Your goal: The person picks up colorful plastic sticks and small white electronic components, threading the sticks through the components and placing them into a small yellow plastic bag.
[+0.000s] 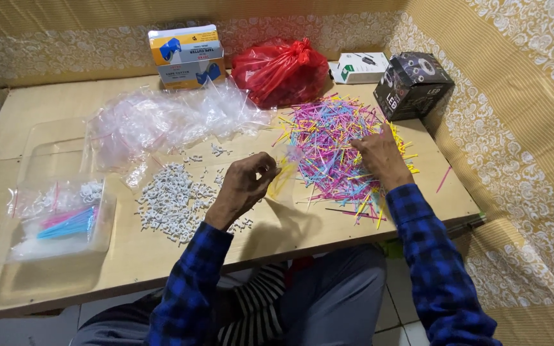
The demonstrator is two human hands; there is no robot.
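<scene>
Both hands: left hand [246,182] pinches yellow sticks [281,176]; right hand [379,157] rests spread on coloured stick pile [328,144]. White clips [171,202] lie lower left; red bag [280,69] stands behind.

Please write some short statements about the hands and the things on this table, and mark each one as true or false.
1. The right hand rests on the pile of coloured sticks. True.
2. The left hand holds the red plastic bag. False: the bag lies at the back of the table, untouched; the left hand holds a few thin sticks.
3. Small white pieces lie in a heap to the left of the left hand. True.
4. The black box stands at the left edge of the table. False: it stands at the back right corner.
5. Both sleeves are blue and black checked. True.
</scene>
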